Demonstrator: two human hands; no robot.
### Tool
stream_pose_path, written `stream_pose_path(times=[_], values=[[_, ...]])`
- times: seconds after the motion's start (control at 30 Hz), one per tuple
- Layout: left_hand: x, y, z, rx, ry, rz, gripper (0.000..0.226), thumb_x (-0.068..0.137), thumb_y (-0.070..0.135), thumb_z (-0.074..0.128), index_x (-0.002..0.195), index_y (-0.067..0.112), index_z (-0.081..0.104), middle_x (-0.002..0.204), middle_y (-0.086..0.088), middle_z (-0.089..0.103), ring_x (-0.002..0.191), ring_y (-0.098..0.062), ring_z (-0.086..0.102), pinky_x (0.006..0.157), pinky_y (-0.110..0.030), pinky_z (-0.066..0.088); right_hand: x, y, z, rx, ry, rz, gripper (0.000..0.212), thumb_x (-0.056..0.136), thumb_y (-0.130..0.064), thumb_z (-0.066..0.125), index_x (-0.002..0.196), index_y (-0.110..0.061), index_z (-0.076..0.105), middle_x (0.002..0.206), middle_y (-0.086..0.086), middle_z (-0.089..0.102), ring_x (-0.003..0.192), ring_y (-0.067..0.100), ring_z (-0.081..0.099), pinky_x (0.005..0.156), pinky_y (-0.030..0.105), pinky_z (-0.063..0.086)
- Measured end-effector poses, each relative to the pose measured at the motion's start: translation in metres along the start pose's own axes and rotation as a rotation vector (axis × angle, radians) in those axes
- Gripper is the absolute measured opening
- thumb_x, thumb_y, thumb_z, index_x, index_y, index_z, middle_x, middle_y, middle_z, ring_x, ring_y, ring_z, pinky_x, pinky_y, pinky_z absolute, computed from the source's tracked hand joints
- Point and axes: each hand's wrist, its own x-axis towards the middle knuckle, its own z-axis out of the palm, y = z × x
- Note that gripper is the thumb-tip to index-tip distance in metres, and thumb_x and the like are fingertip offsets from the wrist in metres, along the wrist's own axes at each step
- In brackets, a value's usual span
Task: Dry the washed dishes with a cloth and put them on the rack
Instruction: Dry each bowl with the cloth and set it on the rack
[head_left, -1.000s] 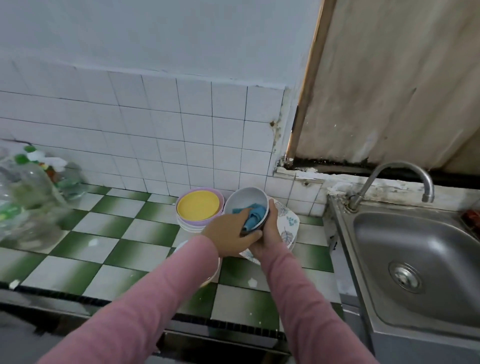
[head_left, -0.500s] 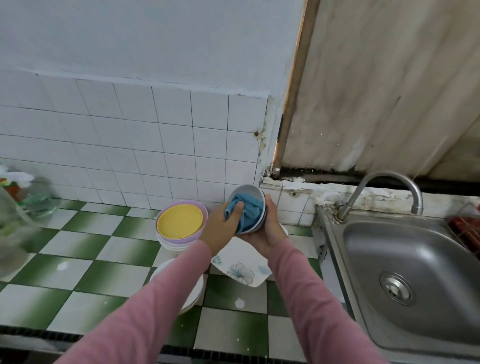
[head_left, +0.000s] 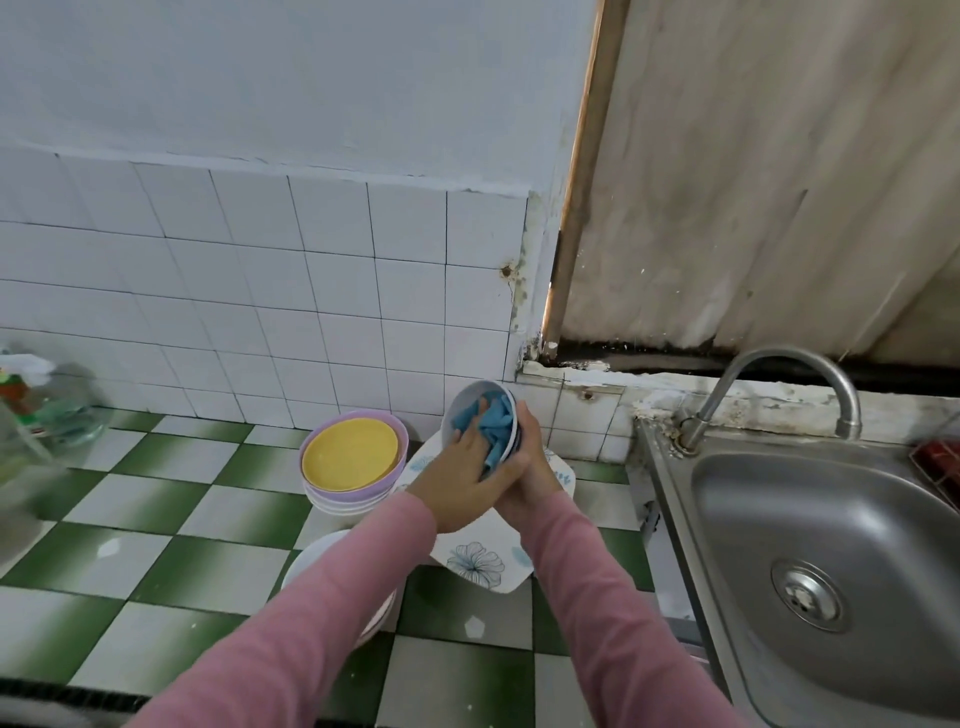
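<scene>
I am holding the bowl (head_left: 470, 410) up at the centre of the frame, above the worktop (head_left: 208, 519), tilted so its mouth faces me and to the left. My right hand (head_left: 535, 462) cups it from behind, fingers curled over the rim. My left hand (head_left: 460, 483) grasps the blue cloth (head_left: 493, 428) and presses it into the hollow, with a fold of cloth trailing out under the palm.

As I judge it, this is the drying of the bowl's inside. To do it well I want the cloth spread wide against the wall, not balled up, and swept right round down to the bottom, while the right hand turns the bowl a little at a time. The rim and the outside need a pass too, since my right palm covers part of the back. A wet bowl is slippery, so the right-hand grip should be firm, and I should work low over the worktop, not over the sink (head_left: 831, 519) at the right of the frame.

Just below my hands lie a flowered square plate (head_left: 483, 558) and, to its left, a stack of plates (head_left: 350, 457) with a yellow one on top. I cannot plainly make out a rack in this view.
</scene>
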Motion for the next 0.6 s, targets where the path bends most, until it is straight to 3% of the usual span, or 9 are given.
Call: stream_pose_path(times=[0.07,0.17,0.33,0.4,0.5,0.6], values=[[-0.004,0.000,-0.004,0.174,-0.004,0.072,0.056,0.098,0.054,0.043,0.140,0.017,0.043,0.130,-0.001,0.054,0.119,-0.018,0.049,0.100,-0.028,0.039,0.002,0.005,0.001,0.021,0.034,0.000,0.062,0.093,-0.064,0.045,0.120,-0.012,0.065,0.116,0.017,0.070,0.109,0.029,0.066,0.098,0.041,0.052],[0.000,-0.002,-0.007,0.253,-0.015,0.021,0.031,0.100,0.040,0.050,0.119,0.016,0.055,0.101,0.000,0.062,0.092,-0.021,0.059,0.078,-0.027,0.040,0.007,0.008,-0.005,0.060,0.092,0.003,0.062,0.094,-0.064,0.044,0.113,-0.009,0.065,0.095,0.015,0.074,0.092,0.027,0.069,0.086,0.039,0.056],[0.006,-0.009,0.008,0.113,0.070,-0.062,0.027,0.088,0.030,0.067,0.113,0.021,0.060,0.103,0.004,0.067,0.096,-0.023,0.060,0.085,-0.031,0.047,0.009,0.017,-0.008,0.167,0.172,-0.007,0.076,0.088,-0.066,0.055,0.134,-0.006,0.057,0.129,0.023,0.063,0.120,0.035,0.060,0.107,0.048,0.046],[0.006,-0.010,0.013,0.088,0.109,-0.042,0.030,0.083,0.032,0.072,0.110,0.024,0.060,0.099,0.007,0.067,0.092,-0.019,0.060,0.086,-0.030,0.048,0.007,0.019,-0.013,0.193,0.184,-0.017,0.072,0.091,-0.064,0.051,0.134,-0.006,0.057,0.131,0.022,0.062,0.119,0.034,0.061,0.104,0.046,0.049],[0.005,-0.016,0.011,0.022,0.098,0.018,0.035,0.080,0.036,0.076,0.110,0.026,0.061,0.098,0.007,0.068,0.090,-0.015,0.062,0.084,-0.028,0.050,0.003,0.021,-0.019,0.220,0.131,-0.020,0.070,0.092,-0.065,0.047,0.128,-0.007,0.060,0.118,0.019,0.068,0.109,0.031,0.065,0.091,0.041,0.055],[0.003,-0.019,-0.001,-0.164,0.071,0.014,0.026,0.085,0.021,0.074,0.109,0.016,0.065,0.100,-0.004,0.071,0.094,-0.021,0.065,0.083,-0.027,0.052,0.001,0.024,-0.022,0.255,0.087,-0.014,0.073,0.091,-0.066,0.047,0.132,-0.006,0.059,0.121,0.021,0.067,0.113,0.034,0.063,0.086,0.044,0.058]])
